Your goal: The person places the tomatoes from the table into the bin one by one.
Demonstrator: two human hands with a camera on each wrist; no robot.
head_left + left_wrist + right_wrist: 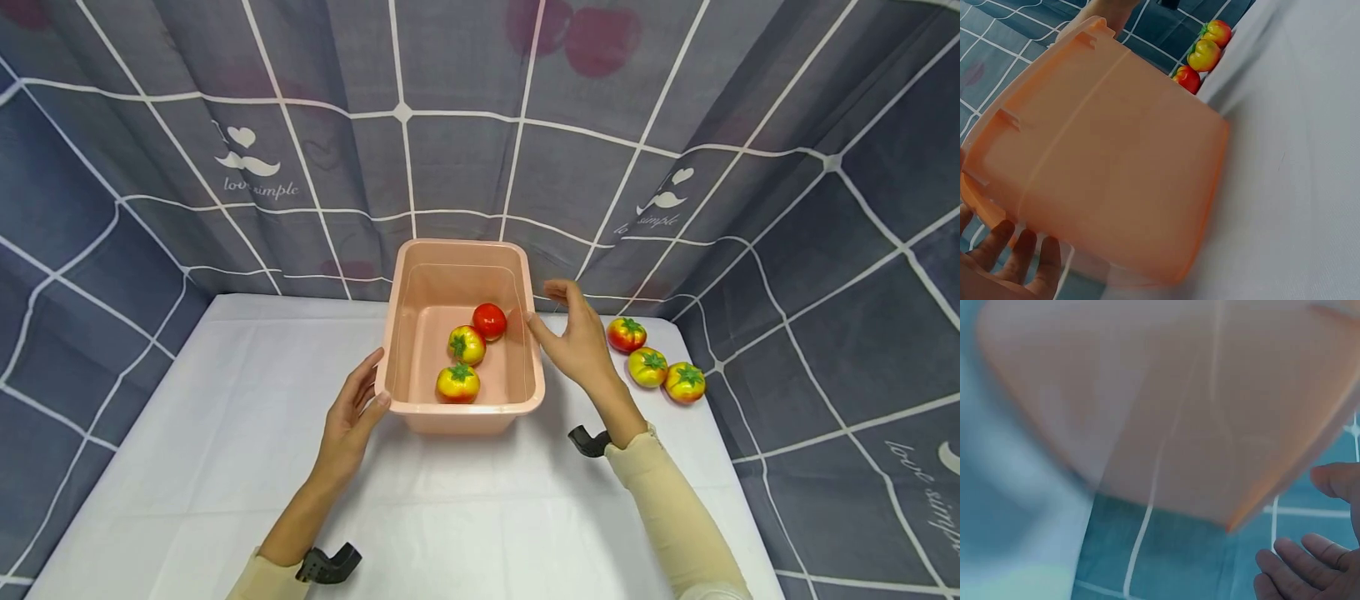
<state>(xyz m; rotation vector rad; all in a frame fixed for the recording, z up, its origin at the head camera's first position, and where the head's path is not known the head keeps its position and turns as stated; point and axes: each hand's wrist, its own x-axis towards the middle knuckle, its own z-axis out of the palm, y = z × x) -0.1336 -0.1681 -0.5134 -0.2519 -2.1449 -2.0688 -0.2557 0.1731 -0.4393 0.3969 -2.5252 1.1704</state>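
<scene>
A pink plastic bin (465, 421) stands near the back of the table with three toy tomatoes inside. Two of them are yellow with green leaf tops, one nearer (457, 384) and one behind it (467, 345); the third tomato (489, 322) is glossy red. My left hand (349, 417) is at the bin's front left corner, thumb by the rim and fingers along the outer wall. Beside the right rim is my right hand (581, 342), thumb and fingers spread. In the right wrist view, its fingers (1310, 556) stand apart from the bin wall.
Three more red-and-yellow toy tomatoes (648, 367) lie in a row at the table's right edge, right of my right hand. A white cloth (225, 433) covers the table. Grey checked curtains (465, 167) hang behind it and along both sides.
</scene>
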